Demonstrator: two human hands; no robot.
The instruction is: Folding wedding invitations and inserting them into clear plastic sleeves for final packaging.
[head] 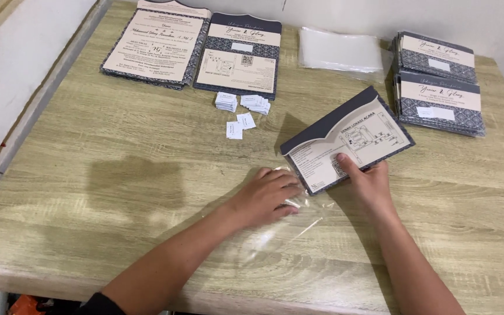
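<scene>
Nearby, small white slips [241, 112] and card stacks [438, 84] beyond the held card [348, 140].

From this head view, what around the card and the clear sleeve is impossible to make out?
- Head view: lower corner of the card, covered by the right hand.
- Edges of the clear sleeve: transparent, glare, partly under the left hand; whether the card has entered it is unclear.
- Small white slips: too small to tell their number.
- Plastic sleeve stack: count unreadable.

R hand [368, 184] pinches dark-edged card [348, 138] w/ thumb on top; L hand [269, 195] lies flat on clear plastic sleeve [290, 224] at card's lower end. Small white labels [241, 111] further back on wooden bench [118, 175].
</scene>
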